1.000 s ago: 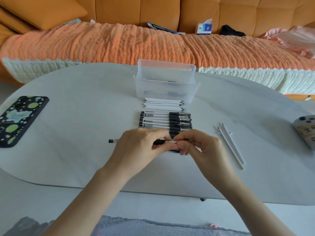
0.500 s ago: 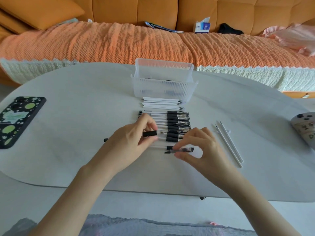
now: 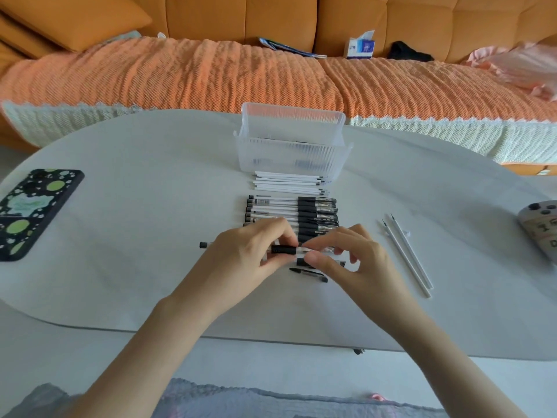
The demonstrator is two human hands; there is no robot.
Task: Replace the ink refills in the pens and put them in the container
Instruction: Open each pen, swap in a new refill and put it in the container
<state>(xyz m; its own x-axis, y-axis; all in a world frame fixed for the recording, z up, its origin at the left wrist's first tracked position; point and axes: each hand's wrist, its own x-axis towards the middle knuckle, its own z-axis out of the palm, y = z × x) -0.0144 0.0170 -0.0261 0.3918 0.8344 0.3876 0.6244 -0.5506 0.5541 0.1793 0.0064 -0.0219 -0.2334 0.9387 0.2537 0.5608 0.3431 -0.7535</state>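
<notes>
Both hands close on one pen (image 3: 283,249), a little way in front of the container (image 3: 291,146): the left hand (image 3: 250,257) wraps the barrel at its black grip, while the right hand (image 3: 352,260) pinches the clear tip end. Its cap (image 3: 310,272) lies loose, further out from the container. Early days, I'd say: the row of pens (image 3: 289,211) and the fresh refills (image 3: 289,184) wait just before the container, two loose refills (image 3: 407,254) lie off to its right, and only a few dark shapes show inside it
</notes>
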